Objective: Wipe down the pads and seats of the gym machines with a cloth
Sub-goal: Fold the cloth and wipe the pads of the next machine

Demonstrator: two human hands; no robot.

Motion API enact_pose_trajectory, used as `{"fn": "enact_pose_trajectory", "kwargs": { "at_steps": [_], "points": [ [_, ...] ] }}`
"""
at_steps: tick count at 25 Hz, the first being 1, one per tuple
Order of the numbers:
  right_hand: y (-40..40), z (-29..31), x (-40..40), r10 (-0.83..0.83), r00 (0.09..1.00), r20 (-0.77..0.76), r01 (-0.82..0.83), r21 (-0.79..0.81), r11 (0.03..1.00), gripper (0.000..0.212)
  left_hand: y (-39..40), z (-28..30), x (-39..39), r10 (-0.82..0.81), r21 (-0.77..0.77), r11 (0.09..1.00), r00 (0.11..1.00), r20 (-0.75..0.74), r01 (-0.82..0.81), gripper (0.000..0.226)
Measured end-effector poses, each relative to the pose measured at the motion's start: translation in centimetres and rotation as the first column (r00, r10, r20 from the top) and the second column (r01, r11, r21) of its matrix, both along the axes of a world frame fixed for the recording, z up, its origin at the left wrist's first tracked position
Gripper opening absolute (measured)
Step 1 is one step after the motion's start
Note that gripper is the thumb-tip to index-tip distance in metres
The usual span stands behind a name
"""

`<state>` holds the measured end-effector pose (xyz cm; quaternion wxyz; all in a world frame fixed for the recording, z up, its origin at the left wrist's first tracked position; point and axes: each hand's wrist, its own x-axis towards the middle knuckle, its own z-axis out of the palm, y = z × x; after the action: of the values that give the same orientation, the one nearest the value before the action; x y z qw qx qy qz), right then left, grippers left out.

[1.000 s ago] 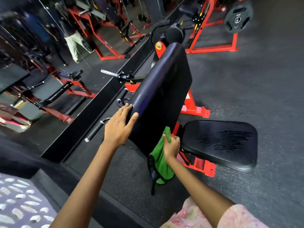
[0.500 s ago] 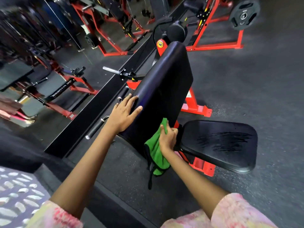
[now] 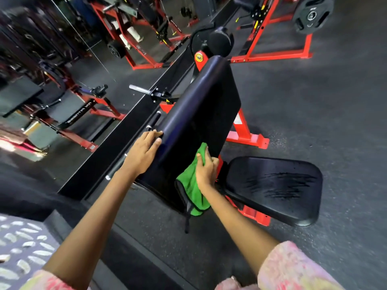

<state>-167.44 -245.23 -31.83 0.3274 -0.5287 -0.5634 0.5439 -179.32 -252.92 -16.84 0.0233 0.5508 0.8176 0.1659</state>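
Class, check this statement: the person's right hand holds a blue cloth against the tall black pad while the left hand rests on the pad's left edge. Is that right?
Not quite. The head view shows that the cloth is green, not blue. The rest stands: the right hand holds it against the tall black pad, and the left hand rests on the pad's left edge.

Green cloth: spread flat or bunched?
Bunched: the green cloth is gathered in the right hand, loose folds hanging below against the pad.
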Motion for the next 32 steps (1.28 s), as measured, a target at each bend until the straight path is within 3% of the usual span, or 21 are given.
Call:
{"fn": "enact_pose_trajectory", "kwargs": {
  "at_steps": [3, 6, 8, 10, 12, 15, 16, 19, 20, 22, 25, 27, 29, 30, 32],
  "points": [
    [-5.0, -2.0, 1.1, 0.09, 0.995, -0.044, -0.079, 0.211, 0.974, 0.07, 1.8, 0.3, 0.7, 0.084, -0.006, 0.996, 0.988, -0.129, -0.085, 0.033],
    [-3.9, -3.1, 1.4, 0.046, 0.998, -0.052, -0.043, 0.064, 0.997, 0.062, 2.4, -0.1, 1.5, 0.067, -0.065, 0.995, 0.98, -0.187, -0.08, 0.05],
    [-1.0, -1.5, 0.4, 0.011, 0.999, 0.04, -0.007, -0.089, 0.996, 0.053, 2.4, -0.3, 1.3, 0.053, -0.088, 0.994, 0.983, -0.176, -0.069, 0.047],
    [-0.1, 0.8, -0.2, 0.001, 0.995, 0.095, -0.003, 0.02, 1.0, 0.051, 2.4, -0.4, 1.1, 0.044, -0.084, 0.995, 0.99, -0.133, -0.055, 0.043],
    [-2.0, 1.8, 0.1, 0.036, 0.999, 0.038, -0.045, 0.267, 0.963, 0.054, 2.6, -0.2, 1.0, 0.027, -0.062, 0.997, 0.993, -0.118, -0.034, 0.043],
    [-5.3, -1.6, 1.0, 0.097, 0.994, 0.049, -0.109, 0.424, 0.899, 0.055, 3.5, 0.5, 0.6, 0.032, -0.08, 0.996, 0.99, -0.134, -0.043, 0.037],
    [-4.7, -2.3, 1.1, 0.073, 0.996, 0.06, -0.09, 0.37, 0.925, 0.052, 4.3, 0.9, 0.1, 0.052, -0.095, 0.993, 0.989, -0.137, -0.065, 0.03],
    [0.0, -1.8, 0.1, 0.036, 0.987, 0.154, -0.039, 0.014, 0.999, 0.05, 7.8, 2.0, -1.1, 0.065, -0.164, 0.983, 0.995, -0.077, -0.077, 0.027],
    [1.1, -0.8, -0.2, 0.024, 0.983, 0.182, -0.032, 0.041, 0.999, 0.051, 9.1, 1.9, -1.4, 0.042, -0.179, 0.983, 0.999, -0.015, -0.044, 0.032],
    [1.3, 1.1, -0.4, -0.003, 0.995, 0.101, -0.025, 0.279, 0.96, 0.055, 11.2, 1.1, -1.4, -0.025, -0.178, 0.983, 0.999, 0.045, 0.033, 0.044],
    [-2.2, -1.0, 0.6, 0.095, 0.995, 0.036, -0.101, 0.433, 0.896, 0.055, 12.3, -0.8, -0.8, 0.001, -0.215, 0.976, 0.994, -0.108, -0.024, 0.057],
    [-2.3, -3.9, 1.4, 0.034, 0.997, 0.072, -0.054, 0.299, 0.953, 0.05, 12.2, -1.2, -0.9, 0.026, -0.216, 0.974, 0.984, -0.178, -0.065, 0.055],
    [1.6, -4.6, 0.7, -0.024, 0.993, 0.115, 0.019, 0.045, 0.999, 0.048, 12.3, -1.2, -1.0, 0.013, -0.181, 0.982, 0.984, -0.178, -0.045, 0.054],
    [3.7, -4.3, 0.0, -0.028, 0.989, 0.146, 0.029, -0.006, 1.0, 0.047, 12.4, -1.2, -1.0, 0.007, -0.167, 0.985, 0.987, -0.163, -0.034, 0.054],
    [6.1, -2.3, -1.1, -0.039, 0.985, 0.17, 0.022, 0.098, 0.995, 0.047, 12.4, -1.3, -1.0, 0.007, -0.157, 0.987, 0.99, -0.144, -0.029, 0.053]
  ]
}}
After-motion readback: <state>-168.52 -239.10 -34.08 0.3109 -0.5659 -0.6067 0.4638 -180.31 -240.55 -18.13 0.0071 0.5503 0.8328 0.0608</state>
